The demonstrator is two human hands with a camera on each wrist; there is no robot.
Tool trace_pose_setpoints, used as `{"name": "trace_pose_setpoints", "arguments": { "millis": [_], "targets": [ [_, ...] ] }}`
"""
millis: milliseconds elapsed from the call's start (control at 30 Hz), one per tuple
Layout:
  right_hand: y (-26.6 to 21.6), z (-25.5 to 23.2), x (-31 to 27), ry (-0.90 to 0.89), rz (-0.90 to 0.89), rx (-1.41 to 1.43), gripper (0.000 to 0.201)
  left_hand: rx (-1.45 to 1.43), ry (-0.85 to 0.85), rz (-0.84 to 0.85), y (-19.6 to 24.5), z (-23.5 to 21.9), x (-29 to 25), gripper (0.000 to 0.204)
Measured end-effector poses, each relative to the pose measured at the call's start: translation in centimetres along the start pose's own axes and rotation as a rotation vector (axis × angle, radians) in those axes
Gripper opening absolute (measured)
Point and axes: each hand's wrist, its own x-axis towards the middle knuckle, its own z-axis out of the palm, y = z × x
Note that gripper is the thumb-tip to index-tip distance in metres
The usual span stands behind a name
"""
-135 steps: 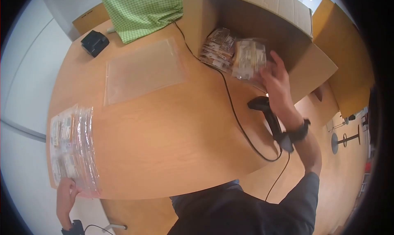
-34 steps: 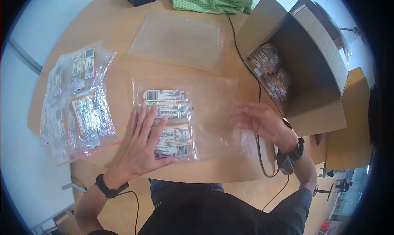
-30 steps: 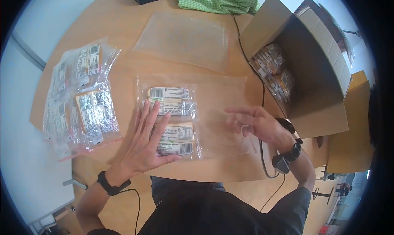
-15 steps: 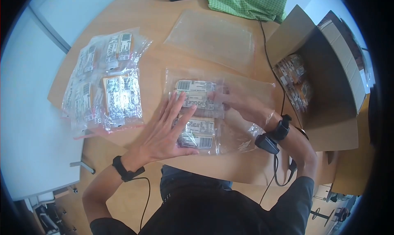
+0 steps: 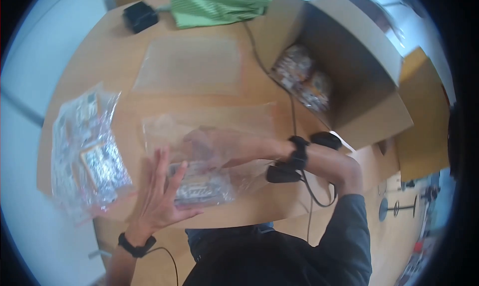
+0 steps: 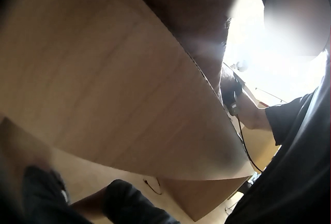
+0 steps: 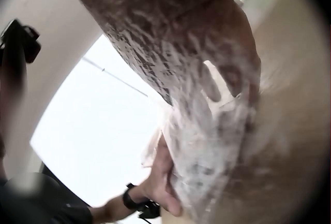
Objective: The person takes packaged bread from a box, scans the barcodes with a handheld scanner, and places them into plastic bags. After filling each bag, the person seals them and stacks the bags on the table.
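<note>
A clear plastic bag point(image 5: 257, 114) lies near the table's front edge with flat, labelled packs point(image 5: 202, 188) in its left part. My left hand point(image 5: 164, 196) rests with spread fingers along the bag's left end, over the packs. My right hand point(image 5: 207, 143) reaches in through the bag's right side, and the right wrist view shows it through crinkled plastic point(image 7: 201, 162), thumb apart from the fingers. It hides the upper packs and is blurred. The left wrist view shows mostly the table's underside point(image 6: 114, 89), without the fingers.
Filled clear bags point(image 5: 95, 156) are stacked at the table's left. An unfilled clear bag point(image 5: 192, 61) lies behind. At right, an open cardboard box point(image 5: 369, 104) holds more packs point(image 5: 304, 79). A cable point(image 5: 294, 116) runs before it. A black device point(image 5: 140, 17) and green checked cloth point(image 5: 219, 6) stand at the back.
Earlier my right hand was at the box and my left at the stacked bags. A bag with packs now lies in front, and the right hand has moved left into it; the left stays.
</note>
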Motion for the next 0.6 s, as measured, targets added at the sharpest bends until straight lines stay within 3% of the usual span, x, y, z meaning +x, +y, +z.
{"name": "trace_pose_setpoints", "arguments": {
  "millis": [33,100,133,200,233,333,400,433,500,567,600],
  "targets": [
    [-0.6,-0.4,1.2,0.03,0.021,-0.016,0.056,0.018,-0.006,-0.011,0.0,0.1,0.0,0.134],
    [-1.7,-2.1,2.9,-0.627,0.239,0.192,0.059,0.007,0.005,0.031,-0.1,0.2,0.0,0.137],
    [-1.8,-2.0,2.2,-0.604,0.25,0.19,0.059,0.023,-0.02,0.006,0.0,0.0,0.0,0.138],
    [-2.6,-0.9,0.4,-0.437,0.063,0.355,0.059,0.042,-0.043,-0.011,-0.1,-0.1,-0.2,0.14],
    [-2.8,-1.1,-0.4,-0.43,0.066,0.35,0.059,0.022,-0.019,-0.001,-0.3,0.2,-0.3,0.14],
    [-3.1,-1.8,-3.9,-0.343,0.176,0.367,0.06,-0.091,0.064,-0.024,-0.3,-0.4,-0.4,0.135],
    [-3.0,-2.0,-7.1,0.008,0.338,0.512,0.062,-0.184,0.117,-0.052,0.1,-0.4,0.0,0.13],
    [-4.2,-3.2,-7.9,0.009,0.34,0.507,0.062,-0.452,0.223,-0.203,0.7,0.0,0.4,0.118],
    [-6.9,-5.4,-9.4,0.054,0.506,0.498,0.069,-0.719,0.323,-0.349,0.5,-0.2,0.4,0.106],
    [-7.0,-4.8,-10.7,0.095,0.487,0.511,0.066,-0.897,0.1,-0.654,-1.2,-1.4,-1.2,0.076],
    [-7.3,-4.7,-11.3,0.088,0.49,0.53,0.065,-0.894,0.097,-0.649,-1.0,-1.3,-1.1,0.076]
  ]
}}
